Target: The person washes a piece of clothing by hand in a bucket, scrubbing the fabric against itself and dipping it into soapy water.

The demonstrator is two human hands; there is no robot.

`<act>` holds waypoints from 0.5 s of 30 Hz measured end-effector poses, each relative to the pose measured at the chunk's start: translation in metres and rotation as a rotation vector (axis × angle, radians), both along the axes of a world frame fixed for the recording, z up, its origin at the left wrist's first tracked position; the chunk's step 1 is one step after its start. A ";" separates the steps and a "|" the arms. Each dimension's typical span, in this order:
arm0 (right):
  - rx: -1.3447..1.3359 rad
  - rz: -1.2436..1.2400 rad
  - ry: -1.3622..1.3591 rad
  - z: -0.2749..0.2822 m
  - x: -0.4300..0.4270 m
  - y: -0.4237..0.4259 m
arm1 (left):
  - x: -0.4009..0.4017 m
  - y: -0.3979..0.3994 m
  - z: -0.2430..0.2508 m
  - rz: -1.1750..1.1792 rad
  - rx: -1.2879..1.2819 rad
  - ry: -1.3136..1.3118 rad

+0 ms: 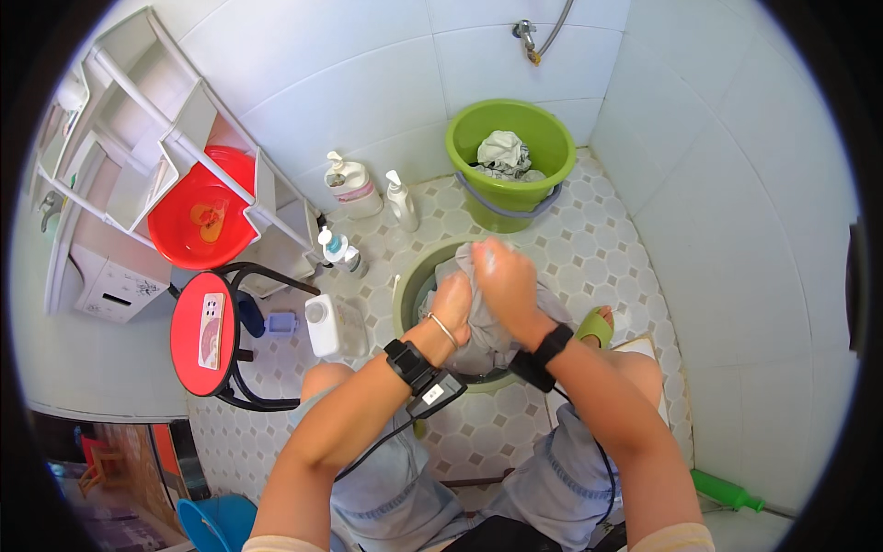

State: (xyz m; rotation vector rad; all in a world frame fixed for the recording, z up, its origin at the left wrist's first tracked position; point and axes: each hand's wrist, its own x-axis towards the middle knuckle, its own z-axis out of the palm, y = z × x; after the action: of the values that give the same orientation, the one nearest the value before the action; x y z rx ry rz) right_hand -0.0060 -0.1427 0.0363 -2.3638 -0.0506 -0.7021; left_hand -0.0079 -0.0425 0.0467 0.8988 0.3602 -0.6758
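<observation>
A wet grey cloth garment [486, 331] hangs bunched over a pale green round basin [407, 276] on the floor between my knees. My left hand [452, 303], with a bracelet at the wrist, is closed on the cloth. Close beside it and a little higher, my right hand [503, 279] grips another part of the same cloth; its fingers are slightly blurred and look wet or soapy. Part of the basin's inside and the cloth's lower folds are hidden by my hands and wrists.
Beyond the basin stands a green bucket [510, 186] holding crumpled cloths [503, 152]. Pump bottles [354, 190] and a white jug [336, 328] stand to the left, near a red-topped stool [196, 345] bearing a phone [212, 331]. A tap [526, 38] is on the wall.
</observation>
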 end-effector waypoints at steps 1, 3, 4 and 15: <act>-0.001 -0.003 -0.001 0.003 0.006 -0.009 | -0.001 -0.001 0.003 -0.027 0.071 0.008; 0.461 0.051 0.287 0.008 0.013 -0.019 | 0.007 0.007 0.006 -0.102 -0.028 -0.069; 0.468 0.050 0.289 0.013 0.010 -0.020 | 0.016 0.019 0.010 -0.063 0.015 -0.104; 0.892 0.564 0.478 0.053 -0.014 -0.066 | 0.034 0.049 0.024 -0.160 0.389 -0.736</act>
State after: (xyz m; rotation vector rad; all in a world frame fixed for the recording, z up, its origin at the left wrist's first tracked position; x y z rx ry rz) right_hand -0.0196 -0.2089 0.0891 -1.4786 -0.1518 0.1306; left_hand 0.0260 0.0064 0.0711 1.4847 -0.2538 -0.3797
